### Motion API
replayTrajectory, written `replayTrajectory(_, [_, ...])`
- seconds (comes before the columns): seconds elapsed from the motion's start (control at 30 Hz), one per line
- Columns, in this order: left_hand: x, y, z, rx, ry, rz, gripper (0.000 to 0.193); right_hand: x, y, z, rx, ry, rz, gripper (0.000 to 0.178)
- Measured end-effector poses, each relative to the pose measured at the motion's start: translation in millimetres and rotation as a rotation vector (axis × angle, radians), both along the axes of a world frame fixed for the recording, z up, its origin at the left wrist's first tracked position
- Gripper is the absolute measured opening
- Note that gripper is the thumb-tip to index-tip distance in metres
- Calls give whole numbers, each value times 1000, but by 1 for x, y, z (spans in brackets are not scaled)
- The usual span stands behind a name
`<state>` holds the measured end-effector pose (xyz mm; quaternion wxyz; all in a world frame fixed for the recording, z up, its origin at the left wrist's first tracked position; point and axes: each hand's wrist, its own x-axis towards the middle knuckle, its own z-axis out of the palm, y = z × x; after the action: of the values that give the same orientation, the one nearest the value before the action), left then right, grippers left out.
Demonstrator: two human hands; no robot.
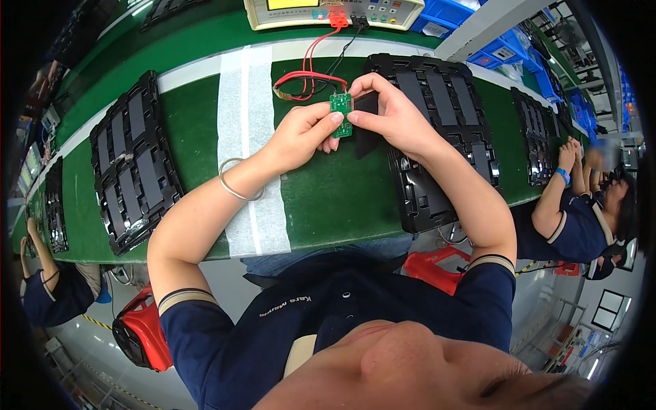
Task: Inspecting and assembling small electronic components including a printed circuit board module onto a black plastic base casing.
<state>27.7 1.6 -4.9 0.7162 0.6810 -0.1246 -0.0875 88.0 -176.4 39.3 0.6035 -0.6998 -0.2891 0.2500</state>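
Between my two hands I hold a small green circuit board (340, 104) above the green bench top. My left hand (306, 133) grips its lower left edge, thumb on top and fingers beneath. From the right, my right hand (393, 116) has its thumb on the board's edge and its index finger curled at the upper corner, by the wires. Red wires (307, 73) and black wires run from the board's top end to a bench tester (335, 14) at the back. Behind my right fingers lies a dark flat piece (367, 126), partly hidden.
Black molded trays (137, 164) lie to the left, and another black tray (444, 102) lies close by my right forearm. A white strip (253, 205) crosses the bench. Blue bins (499, 51) stand at the back right. Other people sit at both sides, one with a blue wristband (563, 175).
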Motion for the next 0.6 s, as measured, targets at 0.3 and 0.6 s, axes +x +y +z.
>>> replayTrajectory(0.3, [0,-3,4,10,-22,-51,25,0,-2,2,-69,-102,-25,26])
replayTrajectory(0.6, [1,-1,0,16,-22,-77,26,-2,-2,-1,-73,-73,-62,27])
